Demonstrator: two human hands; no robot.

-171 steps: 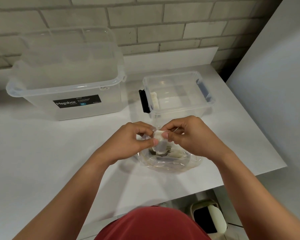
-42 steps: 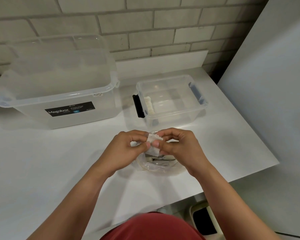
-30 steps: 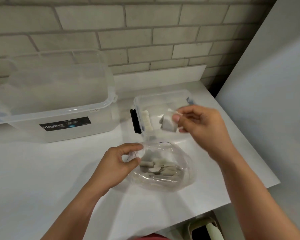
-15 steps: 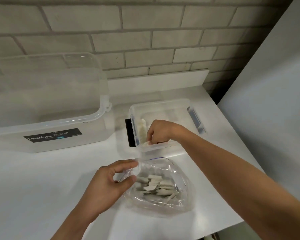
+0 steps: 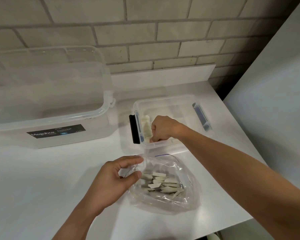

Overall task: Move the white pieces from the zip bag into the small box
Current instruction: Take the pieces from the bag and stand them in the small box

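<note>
The clear zip bag (image 5: 186,202) lies open on the white table, with several white pieces (image 5: 160,183) inside. My left hand (image 5: 111,182) pinches the left edge of the bag's mouth between thumb and fingers. Just behind the bag stands the small clear box (image 5: 163,99) with blue clips and a black handle. A row of white pieces (image 5: 146,125) stands along its left wall. My right hand (image 5: 163,128) reaches down into the box's near-left corner, its curled fingers pinching a white piece (image 5: 150,140) at the near end of that row.
A large clear Megabox tub (image 5: 59,130) stands at the back left, close to the small box. A brick wall (image 5: 145,32) runs behind the table. A grey panel (image 5: 275,84) rises on the right. The table's front edge (image 5: 232,226) lies just beyond the bag.
My right hand drew a white piece out of the bag, carried it away from me and lowered it into the small box. My left hand kept hold of the bag's mouth.
</note>
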